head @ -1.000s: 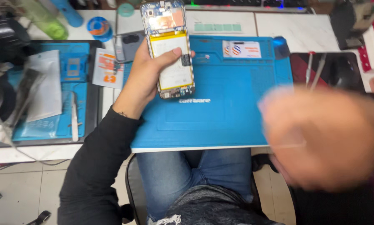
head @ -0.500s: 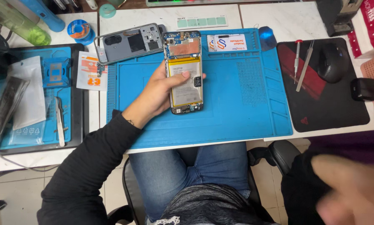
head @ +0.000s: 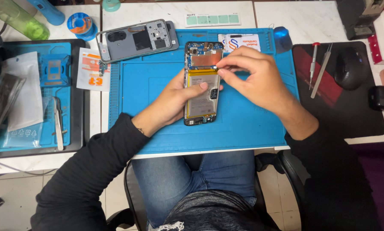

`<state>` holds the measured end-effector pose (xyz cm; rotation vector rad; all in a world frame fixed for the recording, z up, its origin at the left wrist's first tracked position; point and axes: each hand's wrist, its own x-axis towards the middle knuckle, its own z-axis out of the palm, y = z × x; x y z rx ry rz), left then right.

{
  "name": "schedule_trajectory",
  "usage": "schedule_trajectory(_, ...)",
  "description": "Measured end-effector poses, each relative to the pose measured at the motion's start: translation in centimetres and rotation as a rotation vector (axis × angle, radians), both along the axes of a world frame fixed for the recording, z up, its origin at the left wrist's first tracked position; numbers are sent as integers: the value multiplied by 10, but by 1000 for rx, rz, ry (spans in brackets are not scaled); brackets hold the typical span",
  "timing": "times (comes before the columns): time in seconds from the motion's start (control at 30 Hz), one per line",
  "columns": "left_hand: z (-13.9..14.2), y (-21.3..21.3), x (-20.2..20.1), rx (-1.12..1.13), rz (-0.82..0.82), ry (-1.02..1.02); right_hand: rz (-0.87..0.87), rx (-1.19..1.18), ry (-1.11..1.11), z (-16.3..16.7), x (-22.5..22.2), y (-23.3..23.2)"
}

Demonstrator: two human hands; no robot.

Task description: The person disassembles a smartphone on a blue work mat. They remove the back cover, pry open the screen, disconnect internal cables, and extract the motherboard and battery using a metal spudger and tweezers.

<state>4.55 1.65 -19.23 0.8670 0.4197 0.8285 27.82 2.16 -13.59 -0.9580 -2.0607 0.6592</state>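
Currently: opened smartphone [head: 201, 87], back cover off, cradled steady in curled left hand [head: 175, 100] over blue repair mat [head: 251, 124]; right hand [head: 254, 79] fingertips pinched at its battery's top edge, beside the thumb.

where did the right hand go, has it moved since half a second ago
Yes. The right hand has come up from the lower right, off the blue mat, to pinch at the opened phone held by the left hand.

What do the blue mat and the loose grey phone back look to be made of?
The mat looks like matte silicone or rubber: soft blue, no glare, moulded ridges along its left edge. The phone back looks like smooth grey plastic, with a lighter, possibly metal, rim; I cannot tell for sure.
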Motion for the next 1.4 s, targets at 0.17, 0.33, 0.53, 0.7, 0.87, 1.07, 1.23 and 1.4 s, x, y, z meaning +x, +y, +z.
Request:
schedule_trajectory(0.17, -7, -1, 1, -48, 40, 45, -16, -78, 67, -2, -10, -7)
schedule_trajectory(0.33, -9, -1, 4, -43, 33, 84, -42, -188, 58, -4, -9, 0)
schedule_trajectory(0.53, -12, -1, 7, -22, 7, 142, -92, -372, -81, 3, -4, 12)
schedule_trajectory(0.7, -12, -1, 7, 24, 7, 151, -55, -411, -45, 0, -3, 13)
schedule_trajectory(0.87, -9, -1, 4, -93, -2, 82, -5, -237, -14, -4, -2, 6)
schedule_trajectory(1.07, -8, 1, 0, -118, 20, 13, 8, 12, -38, -2, -7, -3)
schedule_trajectory(1.23, -8, 0, 0, -117, 52, -5, 2, 15, -49, -1, -10, -4)
schedule_trajectory(1.4, -9, 1, 2, -149, 77, -8, 20, -76, -2, -7, -9, -2)
